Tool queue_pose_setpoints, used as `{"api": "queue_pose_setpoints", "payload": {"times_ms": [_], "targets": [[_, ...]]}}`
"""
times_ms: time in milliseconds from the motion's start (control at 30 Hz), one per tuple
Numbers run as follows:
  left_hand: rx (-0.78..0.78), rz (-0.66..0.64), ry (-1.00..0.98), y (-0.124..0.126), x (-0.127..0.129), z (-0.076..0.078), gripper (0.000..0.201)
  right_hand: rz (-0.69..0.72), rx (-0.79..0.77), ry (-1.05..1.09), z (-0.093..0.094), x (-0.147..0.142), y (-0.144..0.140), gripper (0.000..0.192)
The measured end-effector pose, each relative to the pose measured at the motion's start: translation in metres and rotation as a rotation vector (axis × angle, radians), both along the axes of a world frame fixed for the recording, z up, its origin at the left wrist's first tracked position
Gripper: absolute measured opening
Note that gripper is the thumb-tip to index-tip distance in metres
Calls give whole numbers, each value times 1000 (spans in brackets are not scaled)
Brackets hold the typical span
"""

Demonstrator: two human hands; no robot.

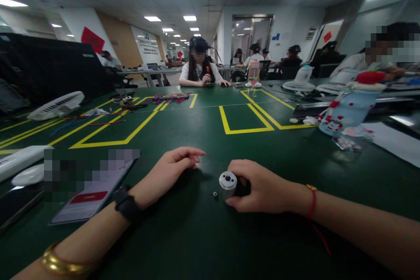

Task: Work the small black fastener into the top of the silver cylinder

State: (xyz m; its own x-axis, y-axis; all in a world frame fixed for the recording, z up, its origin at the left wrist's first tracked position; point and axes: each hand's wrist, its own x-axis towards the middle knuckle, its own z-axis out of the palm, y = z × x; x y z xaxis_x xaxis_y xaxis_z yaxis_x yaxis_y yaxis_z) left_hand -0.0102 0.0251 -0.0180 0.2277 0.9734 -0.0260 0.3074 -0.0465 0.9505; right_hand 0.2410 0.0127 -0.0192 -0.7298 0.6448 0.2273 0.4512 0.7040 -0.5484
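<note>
My right hand is wrapped round a silver cylinder that looks like a small electric motor. It stands upright on the green table, and its round end face with dark holes points up. Close to its left lies a tiny metal piece, too small to name. My left hand hovers left of the motor, index finger stretched out and the other fingers loosely bent. Nothing shows in it, and it touches neither the motor nor the tiny piece.
A sheet in a clear sleeve lies by my left wrist, with a white mouse beyond it. Farther off are bundled wires and a white fan head. A blue bottle stands right. Across the table sits a person holding a screwdriver.
</note>
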Motion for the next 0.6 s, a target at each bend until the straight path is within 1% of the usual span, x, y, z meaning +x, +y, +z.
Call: {"api": "queue_pose_setpoints", "payload": {"times_ms": [133, 233, 400, 500, 600], "targets": [[3, -59, 79, 0, 1, 2, 22, -1, -5, 3, 1, 0, 0, 23], [-3, -71, 110, -1, 1, 4, 23, -7, -8, -4, 1, 0, -1, 23], [-23, -64, 106, -3, 2, 5, 24, -6, -12, -5, 1, 0, -1, 23], [-29, -100, 91, -5, 3, 4, 25, -9, -5, -5, 1, 0, -1, 23], [-24, -132, 131, -7, 4, 4, 28, -12, 1, -6, 2, 0, -1, 23]]}}
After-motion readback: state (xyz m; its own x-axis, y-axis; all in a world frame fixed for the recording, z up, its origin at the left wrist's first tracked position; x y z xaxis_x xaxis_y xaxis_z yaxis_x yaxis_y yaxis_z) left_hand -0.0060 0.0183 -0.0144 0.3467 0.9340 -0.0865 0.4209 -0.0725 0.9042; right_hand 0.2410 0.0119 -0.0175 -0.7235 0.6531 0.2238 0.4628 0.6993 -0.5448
